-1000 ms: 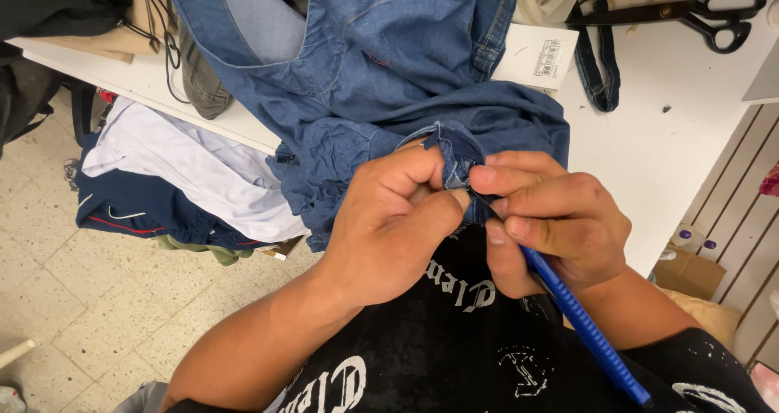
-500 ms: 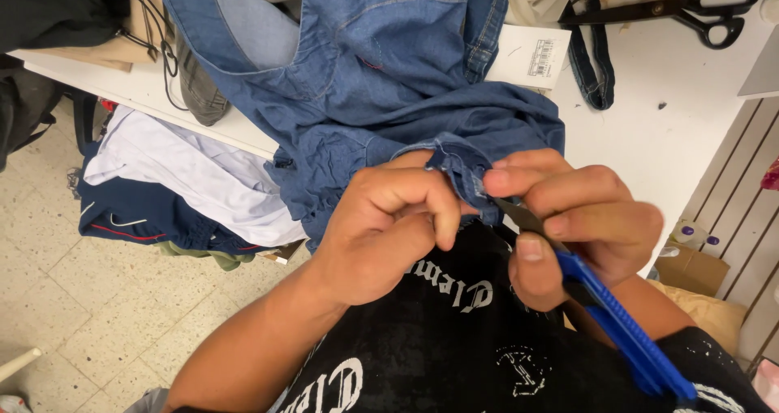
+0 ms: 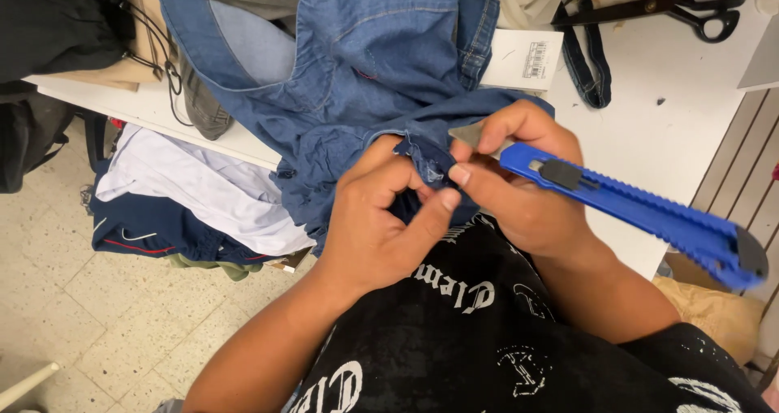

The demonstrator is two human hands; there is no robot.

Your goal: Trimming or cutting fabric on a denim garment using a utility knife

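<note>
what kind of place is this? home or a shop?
Probably a tailoring or garment workshop. A denim garment lies on a white worktable with large black shears; more clothes are piled on the floor. The right hand holds a blue utility knife at the fabric.

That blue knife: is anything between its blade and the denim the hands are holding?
Nothing visible does. The right hand holds the blue utility knife with its blade right at the denim garment, whose bunched edge the left hand pinches. Only fingertips sit close beside it.

Bare table [image 3: 690, 129] right; scissors [image 3: 673, 7] beyond
</note>
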